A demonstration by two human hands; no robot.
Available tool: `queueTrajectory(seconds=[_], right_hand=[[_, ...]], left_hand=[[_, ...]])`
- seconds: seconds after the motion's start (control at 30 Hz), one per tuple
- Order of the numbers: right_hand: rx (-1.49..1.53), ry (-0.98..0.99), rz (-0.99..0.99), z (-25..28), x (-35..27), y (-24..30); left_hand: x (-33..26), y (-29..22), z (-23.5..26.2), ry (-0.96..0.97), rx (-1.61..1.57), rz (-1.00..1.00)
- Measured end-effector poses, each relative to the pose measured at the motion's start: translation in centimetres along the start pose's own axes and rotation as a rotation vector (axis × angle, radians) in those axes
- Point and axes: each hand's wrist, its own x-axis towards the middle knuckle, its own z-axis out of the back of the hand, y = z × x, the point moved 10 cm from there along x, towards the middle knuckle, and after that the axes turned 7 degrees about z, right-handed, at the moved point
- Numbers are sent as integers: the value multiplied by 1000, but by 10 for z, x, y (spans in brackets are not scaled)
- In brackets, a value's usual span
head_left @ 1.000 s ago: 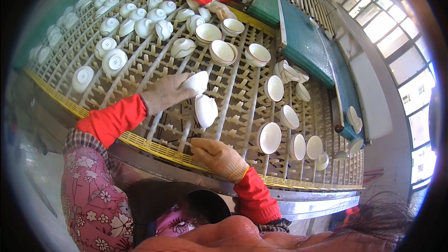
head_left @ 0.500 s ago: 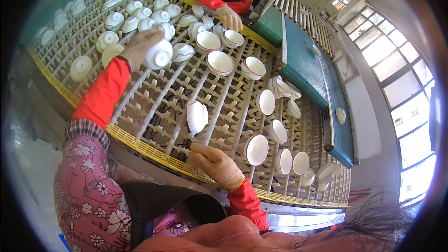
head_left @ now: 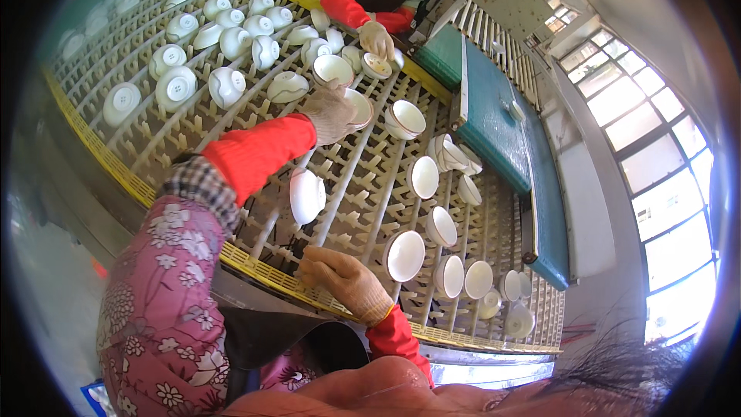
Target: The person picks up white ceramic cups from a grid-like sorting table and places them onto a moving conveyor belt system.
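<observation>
My left hand [head_left: 328, 114], in a pale work glove, reaches across the slatted rack and grips the rim of a white bowl [head_left: 360, 108] that stands upright; its fingers partly hide it. Just in front, a white bowl [head_left: 307, 195] rests tilted on its side between the prongs. Near it, by the yellow front edge, my gloved right hand [head_left: 345, 282] lies with fingers loosely curled and nothing visible in them. Left of my left hand sit several upside-down bowls, among them one bowl [head_left: 228, 87] and another bowl [head_left: 287, 86].
Across the rack [head_left: 255, 127], a co-worker's gloved hand [head_left: 377, 38] touches a bowl [head_left: 377, 67]. More bowls stand to the right, including a leaning cluster [head_left: 450, 154] and a bowl [head_left: 404, 256]. A green conveyor belt [head_left: 498, 116] runs along the right, carrying a small pale piece.
My left hand has let go of a bowl, now upside down on the rack, and moved right to an upright one. The co-worker's hand has shifted slightly. My right hand stays by the edge.
</observation>
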Motion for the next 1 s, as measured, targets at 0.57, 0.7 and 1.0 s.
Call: queueTrajectory(seconds=[0.57, 0.7, 1.0], right_hand=[[-292, 76, 160, 7, -7, 30], [-247, 39, 186, 10, -11, 20], [-207, 37, 236, 14, -21, 31]], left_hand=[[-107, 153, 69, 269, -676, 723], [-80, 98, 98, 20, -155, 316], [-51, 28, -4, 228, -24, 109]])
